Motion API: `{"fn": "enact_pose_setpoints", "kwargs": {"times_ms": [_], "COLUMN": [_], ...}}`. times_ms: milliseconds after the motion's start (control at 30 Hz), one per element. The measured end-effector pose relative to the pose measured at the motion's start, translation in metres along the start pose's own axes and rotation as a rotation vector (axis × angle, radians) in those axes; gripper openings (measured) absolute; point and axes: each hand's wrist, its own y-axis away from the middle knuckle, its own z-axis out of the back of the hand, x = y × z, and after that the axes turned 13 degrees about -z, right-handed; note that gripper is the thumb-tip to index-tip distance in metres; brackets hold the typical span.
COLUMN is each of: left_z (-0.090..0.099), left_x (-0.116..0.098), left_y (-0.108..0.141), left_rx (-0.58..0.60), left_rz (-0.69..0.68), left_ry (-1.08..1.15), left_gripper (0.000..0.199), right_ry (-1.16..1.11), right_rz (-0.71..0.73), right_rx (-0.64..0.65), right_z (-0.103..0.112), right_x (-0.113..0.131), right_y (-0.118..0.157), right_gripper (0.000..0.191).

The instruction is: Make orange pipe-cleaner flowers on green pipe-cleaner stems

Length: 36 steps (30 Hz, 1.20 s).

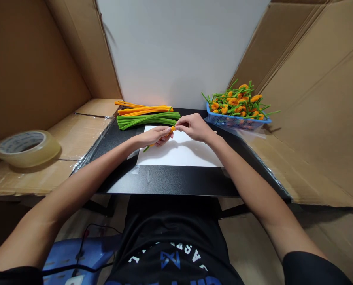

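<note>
The left hand (154,136) and right hand (194,127) meet above a white sheet (180,153) on a black table (170,180). The left fingers (164,131) are curled closed around a green stem (147,148), whose lower end pokes out below the hand. The right fingertips (176,127) pinch inward at an orange piece (172,128) at the stem's upper end, though the exact grip is partly hidden. Just beyond the sheet lie a bundle of green pipe cleaners (148,120) and orange pipe cleaners (143,110). To the right, a blue basket (238,121) holds orange pipe-cleaner flowers (238,102). A tape roll (26,148) sits on cardboard (75,136) at left.
</note>
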Motion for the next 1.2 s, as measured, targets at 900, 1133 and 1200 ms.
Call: {"fn": "enact_pose_setpoints", "kwargs": {"times_ms": [900, 1133, 1200], "left_z": [0.013, 0.011, 0.014], "left_x": [-0.024, -0.005, -0.002], "left_y": [0.002, -0.011, -0.012], "left_rx": [-0.342, -0.659, -0.785], "left_rz": [-0.358, -0.433, -0.393], "left_ry": [-0.069, -0.17, -0.168], "left_gripper": [0.046, 0.027, 0.03], "right_ry": [-0.622, -0.807, -0.904], "right_rz": [-0.571, -0.641, -0.665], "right_rx": [0.102, 0.449, 0.385], "right_z": [0.005, 0.001, 0.003], "right_x": [-0.028, -0.008, -0.008], "right_y": [-0.004, 0.002, 0.001], "right_gripper": [0.021, 0.014, 0.023]}}
